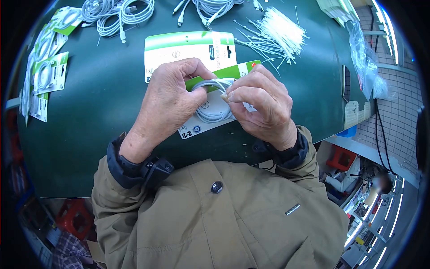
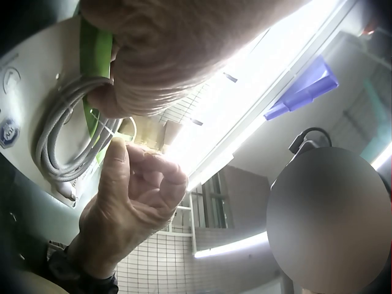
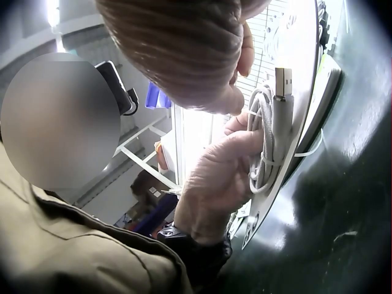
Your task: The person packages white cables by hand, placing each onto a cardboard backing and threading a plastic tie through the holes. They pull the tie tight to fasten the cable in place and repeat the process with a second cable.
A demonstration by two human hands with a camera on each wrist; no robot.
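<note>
A light grey coiled USB cable [image 1: 210, 117] lies against a white and green packaging card [image 1: 187, 130]. My left hand [image 1: 163, 96] grips the coil's left side, its thumb and index finger at the loops. From the right, my right hand [image 1: 266, 103] pinches a thin white cable tie [image 2: 103, 122] between thumb and index finger, close over the coil. In the right wrist view, the cable's metal USB plug [image 3: 283, 82] points up along the card, and another tie tail [image 3: 313, 147] sticks out behind the card.
Another green and white card [image 1: 188, 49] lies just beyond my hands. A heap of white cable ties [image 1: 280, 33] is at the back right, with coiled cables [image 1: 134, 15] at the back. Carded cables [image 1: 45, 74] line the left edge; a plastic bag [image 1: 358, 54] hangs at the right.
</note>
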